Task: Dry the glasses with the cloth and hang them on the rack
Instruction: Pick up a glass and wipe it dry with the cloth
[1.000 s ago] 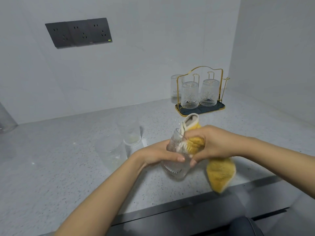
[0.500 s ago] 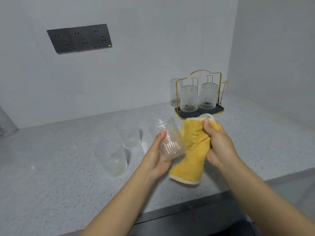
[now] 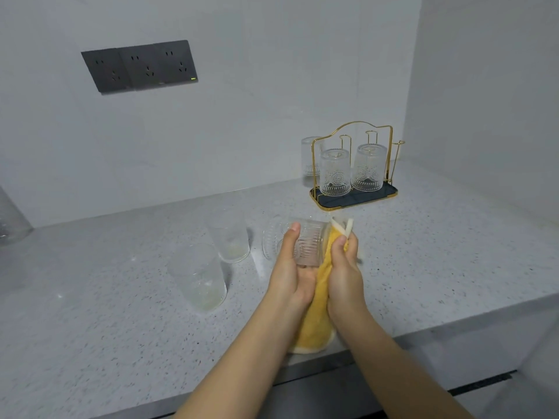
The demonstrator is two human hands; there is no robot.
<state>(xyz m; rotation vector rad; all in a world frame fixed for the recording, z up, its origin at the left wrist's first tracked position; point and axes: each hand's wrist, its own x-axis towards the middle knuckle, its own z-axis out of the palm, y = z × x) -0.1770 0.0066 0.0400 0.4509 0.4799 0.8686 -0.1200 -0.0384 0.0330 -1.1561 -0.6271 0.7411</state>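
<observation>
A grey speckled counter (image 3: 423,267) fills the lower view, backed by a pale wall carrying a dark socket panel (image 3: 139,66). At the back right stands the gold wire rack (image 3: 352,170) on its dark tray, with two patterned glasses (image 3: 335,172) hung upside down on the front pegs and a third glass (image 3: 309,157) behind at the left; the thin peg on the right side is bare. Two plain tumblers stand upright left of the hands, the nearer tumbler (image 3: 198,276) closer to the counter edge and the farther tumbler (image 3: 229,238) just behind it, both apart from the rack. The yellow cloth (image 3: 317,313) hangs down between the wrists, its white-trimmed top poking above the fingers. The ribbed glass (image 3: 305,243) is held over the counter, lying almost on its side, long axis running left to right, wide mouth facing left. The left hand (image 3: 292,267) grips it around the body, thumb over the top. The right hand (image 3: 344,267) is clenched on the cloth, which presses against the glass's right end.
</observation>
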